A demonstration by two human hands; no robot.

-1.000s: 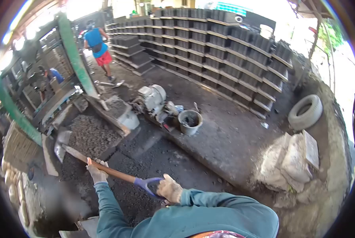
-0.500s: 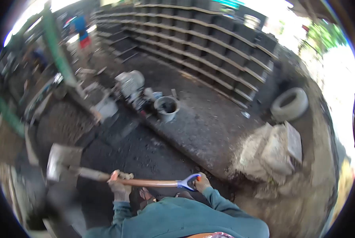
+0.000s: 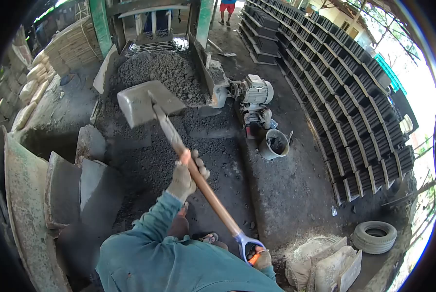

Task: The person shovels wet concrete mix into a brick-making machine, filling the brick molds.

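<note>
A shovel [image 3: 208, 193] with a wooden shaft slants across my body, its metal blade up and to the left. My left hand [image 3: 185, 177], in a glove, wraps round the shaft partway down from the blade. At the lower end, my right hand [image 3: 260, 258] grips the blue D-shaped handle. The shovel blade [image 3: 147, 103] hangs in front of a heap of dark, crumbly mix [image 3: 160, 72] in a hopper. No load shows on the visible face of the blade. Loose dark material [image 3: 164, 158] covers the ground below.
An electric motor [image 3: 257, 92] and a bucket [image 3: 274, 144] stand right of the shovel. Stacked blocks on boards [image 3: 335, 97] line the right side. Sacks [image 3: 320, 265] and a tire [image 3: 374, 237] lie lower right. Curved metal plates [image 3: 30, 194] stand left. A person [image 3: 229, 9] is at the back.
My view has turned left toward the hopper. The shovel has swung from nearly level to a steep slant, blade raised forward. Both hands have kept their hold.
</note>
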